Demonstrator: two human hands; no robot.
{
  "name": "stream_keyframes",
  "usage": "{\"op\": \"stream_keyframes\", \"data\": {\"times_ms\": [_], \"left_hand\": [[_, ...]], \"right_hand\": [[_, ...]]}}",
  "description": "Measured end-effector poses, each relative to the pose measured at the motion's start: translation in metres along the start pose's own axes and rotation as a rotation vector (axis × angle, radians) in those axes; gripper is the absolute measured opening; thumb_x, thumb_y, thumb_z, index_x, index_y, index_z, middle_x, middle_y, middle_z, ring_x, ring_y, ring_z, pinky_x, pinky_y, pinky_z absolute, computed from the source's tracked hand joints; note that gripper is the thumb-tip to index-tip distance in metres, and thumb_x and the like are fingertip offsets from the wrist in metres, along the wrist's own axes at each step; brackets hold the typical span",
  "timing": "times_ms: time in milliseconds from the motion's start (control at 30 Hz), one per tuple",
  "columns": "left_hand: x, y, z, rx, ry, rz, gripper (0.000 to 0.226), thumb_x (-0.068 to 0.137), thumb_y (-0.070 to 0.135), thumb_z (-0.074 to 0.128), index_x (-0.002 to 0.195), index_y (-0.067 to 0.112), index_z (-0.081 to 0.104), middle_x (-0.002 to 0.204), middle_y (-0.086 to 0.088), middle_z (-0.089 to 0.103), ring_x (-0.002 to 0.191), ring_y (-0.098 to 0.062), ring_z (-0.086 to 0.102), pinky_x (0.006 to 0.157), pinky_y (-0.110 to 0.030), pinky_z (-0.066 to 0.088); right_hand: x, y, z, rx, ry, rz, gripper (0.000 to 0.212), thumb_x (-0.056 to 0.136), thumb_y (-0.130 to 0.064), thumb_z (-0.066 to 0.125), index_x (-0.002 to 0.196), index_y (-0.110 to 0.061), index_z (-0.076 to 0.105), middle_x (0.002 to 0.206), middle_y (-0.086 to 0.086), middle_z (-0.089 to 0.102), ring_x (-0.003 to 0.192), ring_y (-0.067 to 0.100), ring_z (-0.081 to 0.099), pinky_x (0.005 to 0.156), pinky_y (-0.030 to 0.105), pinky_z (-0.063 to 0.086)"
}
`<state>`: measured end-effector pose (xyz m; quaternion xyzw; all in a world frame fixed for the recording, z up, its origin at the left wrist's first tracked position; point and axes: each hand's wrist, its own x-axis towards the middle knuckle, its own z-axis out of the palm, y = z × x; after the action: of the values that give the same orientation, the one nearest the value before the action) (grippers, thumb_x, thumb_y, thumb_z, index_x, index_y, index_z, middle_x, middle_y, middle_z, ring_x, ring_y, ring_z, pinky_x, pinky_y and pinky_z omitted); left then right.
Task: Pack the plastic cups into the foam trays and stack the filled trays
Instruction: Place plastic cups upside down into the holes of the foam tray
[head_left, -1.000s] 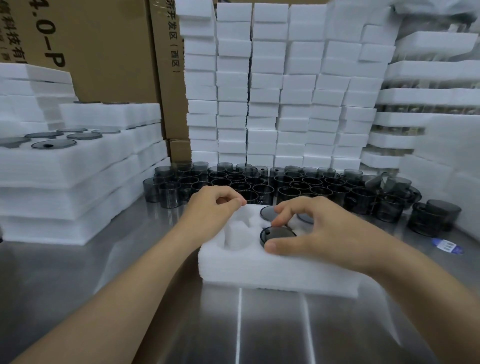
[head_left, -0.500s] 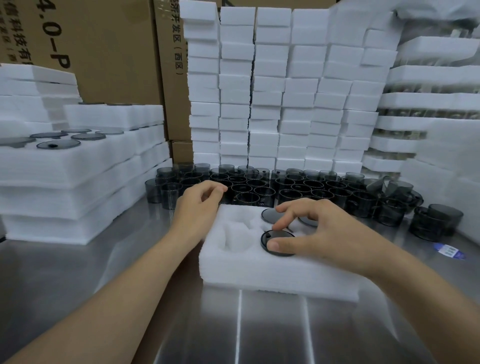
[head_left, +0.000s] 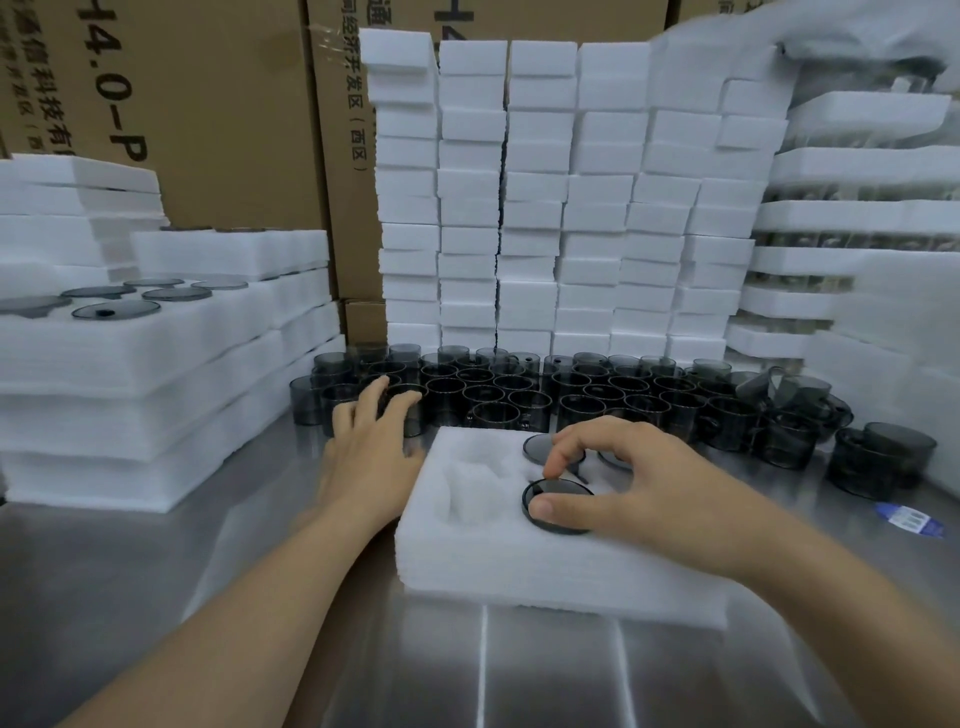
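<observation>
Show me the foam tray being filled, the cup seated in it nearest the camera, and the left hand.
foam tray (head_left: 545, 587): head view, on its bare front side.
seated cup (head_left: 566, 499): head view, on its dark round top.
left hand (head_left: 366, 447): head view, on the back of the hand.

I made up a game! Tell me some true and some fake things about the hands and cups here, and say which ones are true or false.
1. The right hand pinches a dark cup sitting in the foam tray. True.
2. The foam tray is full of cups. False: its left pockets are empty.
3. The left hand is stretched out over the loose cups behind the tray. True.
4. The loose cups are bright red. False: they are smoky dark grey.
5. The tray sits on a wooden floor. False: it sits on a shiny metal table.
</observation>
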<state>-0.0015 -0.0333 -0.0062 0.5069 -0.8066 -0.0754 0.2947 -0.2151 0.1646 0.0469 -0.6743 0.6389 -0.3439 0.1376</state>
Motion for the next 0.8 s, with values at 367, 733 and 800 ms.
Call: {"op": "stream_keyframes", "data": {"times_ms": [367,733,800], "left_hand": [[-0.001,-0.002,0.007,0.057,-0.112,0.042,0.089,0.101,0.020,0.055,0.170,0.039,0.002,0.179,0.013,0.001,0.149,-0.025,0.022,0.117,-0.050,0.026],[-0.004,0.006,-0.002,0.142,0.167,0.011,0.074,0.096,0.055,0.068,0.159,0.028,0.039,0.146,-0.001,0.039,0.135,-0.025,0.031,0.107,-0.039,0.035],[-0.006,0.006,-0.004,0.147,0.149,-0.036,0.065,0.095,0.061,0.067,0.150,0.028,0.053,0.154,-0.002,0.035,0.140,-0.027,0.028,0.111,-0.041,0.035]], "right_hand": [[-0.003,-0.009,0.001,-0.007,-0.007,0.024,0.041,0.075,-0.066,0.083,0.103,-0.039,0.070,0.129,-0.039,0.065,0.126,-0.012,0.055,0.118,0.038,0.040],[-0.003,-0.012,0.002,-0.013,-0.020,0.028,0.036,0.079,-0.064,0.081,0.101,-0.039,0.069,0.129,-0.037,0.065,0.126,-0.009,0.056,0.117,0.041,0.041],[-0.003,-0.012,0.003,-0.011,-0.018,0.030,0.036,0.079,-0.064,0.082,0.101,-0.038,0.069,0.128,-0.037,0.066,0.125,-0.010,0.057,0.117,0.040,0.041]]}}
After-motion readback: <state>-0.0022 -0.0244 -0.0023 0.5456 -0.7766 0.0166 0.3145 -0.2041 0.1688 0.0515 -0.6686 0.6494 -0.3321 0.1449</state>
